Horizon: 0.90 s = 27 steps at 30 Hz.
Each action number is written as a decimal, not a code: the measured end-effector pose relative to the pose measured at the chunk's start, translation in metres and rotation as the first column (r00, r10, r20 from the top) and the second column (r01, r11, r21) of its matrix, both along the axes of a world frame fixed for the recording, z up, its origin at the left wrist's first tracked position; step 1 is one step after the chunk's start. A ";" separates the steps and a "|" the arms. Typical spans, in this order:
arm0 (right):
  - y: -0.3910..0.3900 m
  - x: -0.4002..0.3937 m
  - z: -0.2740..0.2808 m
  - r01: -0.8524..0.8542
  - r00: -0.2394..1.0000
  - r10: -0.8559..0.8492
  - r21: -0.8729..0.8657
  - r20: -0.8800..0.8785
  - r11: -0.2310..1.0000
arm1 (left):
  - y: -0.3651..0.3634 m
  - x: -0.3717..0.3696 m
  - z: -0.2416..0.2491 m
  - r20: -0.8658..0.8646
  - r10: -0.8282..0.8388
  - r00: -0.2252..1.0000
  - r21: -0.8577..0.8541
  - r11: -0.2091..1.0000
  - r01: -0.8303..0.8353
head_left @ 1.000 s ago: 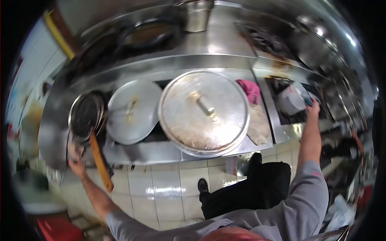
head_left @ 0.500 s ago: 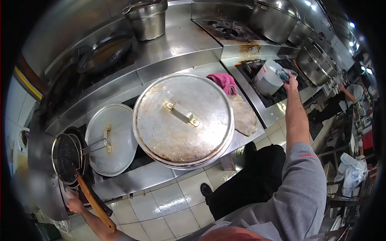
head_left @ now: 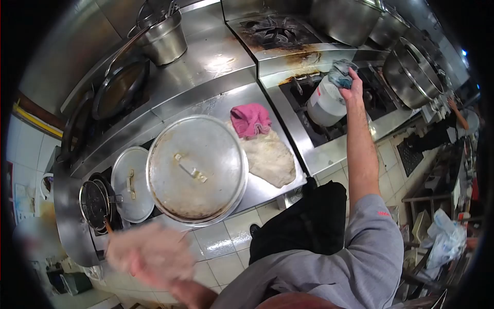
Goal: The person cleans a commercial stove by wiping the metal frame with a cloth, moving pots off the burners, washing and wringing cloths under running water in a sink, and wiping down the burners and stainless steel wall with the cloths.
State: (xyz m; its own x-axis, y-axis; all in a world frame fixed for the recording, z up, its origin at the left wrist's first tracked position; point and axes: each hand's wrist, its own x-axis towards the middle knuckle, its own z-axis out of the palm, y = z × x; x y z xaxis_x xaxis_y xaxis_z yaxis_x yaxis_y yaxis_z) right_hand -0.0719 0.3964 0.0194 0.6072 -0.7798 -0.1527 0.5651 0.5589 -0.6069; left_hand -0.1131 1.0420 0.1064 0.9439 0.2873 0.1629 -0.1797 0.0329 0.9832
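Note:
My right hand (head_left: 353,86) is closed on a wet grey-green cloth (head_left: 341,73), held at the rim of a white bucket (head_left: 326,103) that stands on the right-hand burner. At the lower left, my left hand (head_left: 141,268) is smeared by motion and grips a pale brownish cloth (head_left: 154,250) above the floor, near the counter's front edge. A large round pot lid (head_left: 198,165) lies between my hands. Just right of it, a pink cloth (head_left: 250,119) and a stained beige cloth (head_left: 270,157) rest on the steel counter.
A smaller lid (head_left: 132,183) and a dark pan with a strainer (head_left: 93,203) sit at the left. Behind are a steel pot of utensils (head_left: 164,41) and a wok (head_left: 121,87). Large pots (head_left: 411,72) stand at the right. Another person (head_left: 458,123) is at far right.
My left hand has come away from beside the pan, rightward, with the pale cloth now in view. My right hand has lifted the wet cloth to the bucket's rim. The view has shifted.

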 end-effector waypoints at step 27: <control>0.053 0.317 -0.025 -0.790 0.612 -0.502 -0.434 -0.611 -0.433 | -0.408 0.203 -0.166 -0.361 0.398 0.844 0.928 0.241 0.284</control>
State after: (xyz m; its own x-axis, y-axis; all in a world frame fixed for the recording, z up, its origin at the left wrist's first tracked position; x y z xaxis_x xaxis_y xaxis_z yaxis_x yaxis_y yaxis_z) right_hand 0.2447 0.4497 -0.0057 0.9943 -0.0816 0.0687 -0.0676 -0.9802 -0.1864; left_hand 0.0898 0.6337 -0.0597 0.9520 0.3004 -0.0593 0.3062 -0.9340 0.1840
